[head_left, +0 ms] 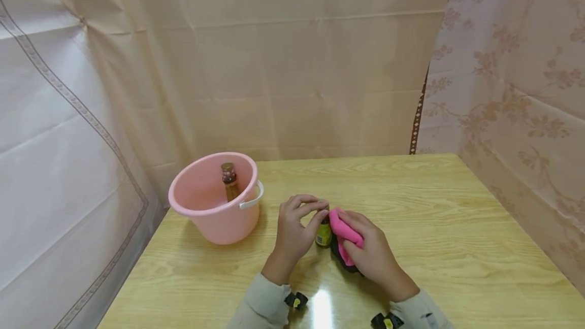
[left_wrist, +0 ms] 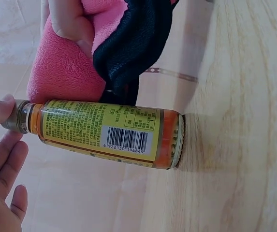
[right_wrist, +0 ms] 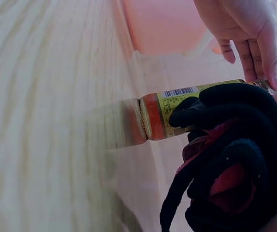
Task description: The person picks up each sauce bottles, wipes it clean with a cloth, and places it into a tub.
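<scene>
A small glass bottle [left_wrist: 104, 133] with a yellow-green label and a metal cap stands upright on the table. My left hand [head_left: 294, 227] pinches its cap [left_wrist: 16, 116] between thumb and fingers. My right hand [head_left: 372, 250] grips a folded cloth [head_left: 346, 232], pink on one side and black on the other. In the left wrist view the cloth lies against the bottle's side. The right wrist view shows the black folds [right_wrist: 230, 145] covering part of the label. Orange-red contents show through the glass near the base.
A pink bucket [head_left: 224, 227] with a white handle [head_left: 252, 198] stands on the left of the wooden table [head_left: 434, 227]. Inside it leans another bottle [head_left: 230, 182] with a gold-coloured cap. Curtains [head_left: 297, 80] hang behind the table and at both sides.
</scene>
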Motion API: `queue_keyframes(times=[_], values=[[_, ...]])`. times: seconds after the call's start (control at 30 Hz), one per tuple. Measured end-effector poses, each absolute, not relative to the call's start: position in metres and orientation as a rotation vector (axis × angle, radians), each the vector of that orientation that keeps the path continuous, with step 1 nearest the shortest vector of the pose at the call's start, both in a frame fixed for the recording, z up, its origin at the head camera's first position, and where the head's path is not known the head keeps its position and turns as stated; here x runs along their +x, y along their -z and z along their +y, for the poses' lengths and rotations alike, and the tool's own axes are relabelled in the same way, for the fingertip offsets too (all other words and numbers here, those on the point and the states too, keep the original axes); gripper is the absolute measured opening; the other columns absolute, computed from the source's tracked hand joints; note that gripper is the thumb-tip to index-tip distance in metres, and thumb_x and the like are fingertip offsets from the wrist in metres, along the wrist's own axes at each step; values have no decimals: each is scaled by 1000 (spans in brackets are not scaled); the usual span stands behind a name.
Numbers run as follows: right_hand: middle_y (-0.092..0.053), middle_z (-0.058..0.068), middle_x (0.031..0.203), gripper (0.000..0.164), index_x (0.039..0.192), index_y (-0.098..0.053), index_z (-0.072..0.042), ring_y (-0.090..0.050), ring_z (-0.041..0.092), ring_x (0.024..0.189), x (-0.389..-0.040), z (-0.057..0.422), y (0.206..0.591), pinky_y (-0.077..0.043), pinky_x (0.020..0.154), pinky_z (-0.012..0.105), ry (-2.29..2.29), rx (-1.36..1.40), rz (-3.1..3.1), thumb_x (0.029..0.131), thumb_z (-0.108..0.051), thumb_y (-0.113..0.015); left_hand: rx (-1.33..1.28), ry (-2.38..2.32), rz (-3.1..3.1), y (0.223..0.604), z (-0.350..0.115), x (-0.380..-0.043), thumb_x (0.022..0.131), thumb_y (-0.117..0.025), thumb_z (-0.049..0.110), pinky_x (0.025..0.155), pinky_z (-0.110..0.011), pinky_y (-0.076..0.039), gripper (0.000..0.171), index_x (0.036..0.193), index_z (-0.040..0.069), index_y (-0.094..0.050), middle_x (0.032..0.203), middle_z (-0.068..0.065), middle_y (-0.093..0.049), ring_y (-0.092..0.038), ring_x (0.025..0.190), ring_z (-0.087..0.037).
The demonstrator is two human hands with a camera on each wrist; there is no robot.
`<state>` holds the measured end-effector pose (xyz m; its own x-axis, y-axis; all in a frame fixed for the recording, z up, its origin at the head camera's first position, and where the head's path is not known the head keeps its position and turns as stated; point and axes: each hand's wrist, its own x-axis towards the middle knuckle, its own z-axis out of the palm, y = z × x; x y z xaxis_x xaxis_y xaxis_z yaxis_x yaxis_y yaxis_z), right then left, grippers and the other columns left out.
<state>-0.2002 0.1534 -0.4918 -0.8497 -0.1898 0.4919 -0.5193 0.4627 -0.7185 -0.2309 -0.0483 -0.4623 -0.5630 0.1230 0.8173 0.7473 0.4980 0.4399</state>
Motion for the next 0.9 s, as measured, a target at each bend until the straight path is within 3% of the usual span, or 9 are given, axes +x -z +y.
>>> queue_keyframes(times=[0.37,0.6,0.9], values=[[-63,5,141,57,142,-65,-12,-65,21,112,-202,159,490,-58,86,33,-1294,551,-2469,87,-1,-74,-717,1067,-1988,460,-45,-234,91,-82,19,88,-43,-43,14,105,17,-83,108,3,-75,-68,105,-15],[-65,2,138,53,138,-68,-14,-65,18,113,-204,157,495,-56,91,36,-1302,527,-2579,87,-2,-73,-707,1080,-1991,460,-50,-232,91,-81,18,90,-45,-44,14,105,16,-83,107,3,-75,-68,106,-15],[-67,1,133,49,137,-69,-15,-64,13,99,-205,156,498,-55,84,32,-1276,449,-2722,88,-7,-74,-721,1117,-1995,462,-51,-233,92,-81,16,92,-45,-43,14,106,16,-83,108,2,-75,-68,106,-15]])
